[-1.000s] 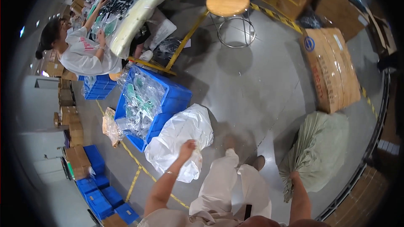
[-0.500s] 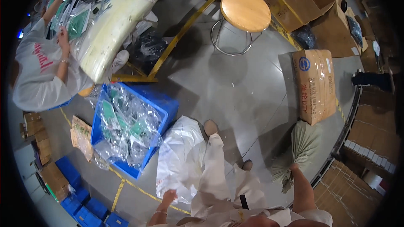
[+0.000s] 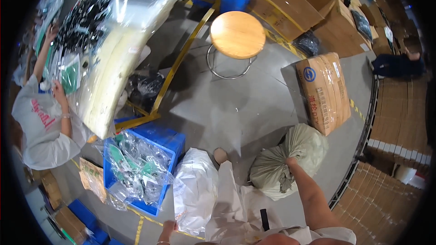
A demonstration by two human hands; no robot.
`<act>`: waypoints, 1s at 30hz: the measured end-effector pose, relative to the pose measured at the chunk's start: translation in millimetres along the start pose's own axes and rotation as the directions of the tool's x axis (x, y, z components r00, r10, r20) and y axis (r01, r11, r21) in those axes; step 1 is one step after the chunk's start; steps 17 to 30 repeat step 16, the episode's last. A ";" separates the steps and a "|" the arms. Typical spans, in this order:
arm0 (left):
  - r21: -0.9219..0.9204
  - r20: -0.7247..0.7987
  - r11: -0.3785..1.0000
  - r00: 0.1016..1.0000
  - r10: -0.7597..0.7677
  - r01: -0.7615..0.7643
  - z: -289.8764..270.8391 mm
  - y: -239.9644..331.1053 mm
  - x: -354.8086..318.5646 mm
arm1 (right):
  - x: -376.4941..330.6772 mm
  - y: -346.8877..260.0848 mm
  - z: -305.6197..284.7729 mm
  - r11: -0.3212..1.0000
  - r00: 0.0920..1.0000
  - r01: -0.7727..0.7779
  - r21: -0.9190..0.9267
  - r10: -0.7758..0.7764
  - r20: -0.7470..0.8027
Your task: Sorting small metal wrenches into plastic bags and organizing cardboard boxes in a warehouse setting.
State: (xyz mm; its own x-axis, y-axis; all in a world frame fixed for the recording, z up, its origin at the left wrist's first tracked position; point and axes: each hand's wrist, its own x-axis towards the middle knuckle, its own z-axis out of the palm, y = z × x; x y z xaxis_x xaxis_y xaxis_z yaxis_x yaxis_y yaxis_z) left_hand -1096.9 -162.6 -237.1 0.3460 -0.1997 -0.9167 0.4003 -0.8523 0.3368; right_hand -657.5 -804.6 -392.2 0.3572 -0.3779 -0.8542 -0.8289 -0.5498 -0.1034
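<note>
My right hand is closed around the gathered neck of a bulging olive-green woven sack. The sack sits on the floor ahead and to the right, tilted toward me. My left hand hangs low beside the near left corner of a full white plastic sack. Its fingers are too small and partly hidden to show whether they grip the white sack. The white sack stands by my leg, against a blue crate of clear plastic bags holding green and grey pieces.
A round wooden stool stands ahead. A taped carton rests behind the olive sack. At left, another person works at a padded table with a yellow frame. Open cartons stand at far right; cardboard stacks line the right side.
The olive sack has been pulled left and nearer my legs, its neck still in my right hand. My left hand has shifted left along the white sack's edge. The view has turned slightly.
</note>
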 end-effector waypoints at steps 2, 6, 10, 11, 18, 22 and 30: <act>-0.953 -0.179 0.301 0.864 -0.470 -0.033 -92.7 80.8 -14.9 | -23.3 -20.2 20.4 0.980 0.995 -0.098 0.173 0.097 0.014; -0.968 -0.178 0.241 0.856 -0.486 -0.065 -145.3 149.8 6.9 | 4.9 30.9 3.3 0.936 0.992 -0.097 0.340 0.064 0.107; -0.673 -0.461 0.738 0.808 -0.365 -0.050 -200.0 171.2 -0.1 | -39.0 6.5 25.1 0.762 0.981 -0.080 0.643 -0.053 0.185; -0.402 -0.635 0.898 0.761 -0.133 -0.178 -226.1 165.8 13.0 | -45.3 7.3 11.8 0.761 0.976 -0.102 0.641 -0.048 0.213; 0.279 -0.895 0.958 0.343 0.285 -0.068 -499.2 311.2 44.6 | -12.1 2.8 3.1 0.813 0.940 -0.189 0.551 -0.013 0.342; 0.279 -0.895 0.958 0.343 0.285 -0.068 -499.2 311.2 44.6 | -12.1 2.8 3.1 0.813 0.940 -0.189 0.551 -0.013 0.342; 0.279 -0.895 0.958 0.343 0.285 -0.068 -499.2 311.2 44.6 | -12.1 2.8 3.1 0.813 0.940 -0.189 0.551 -0.013 0.342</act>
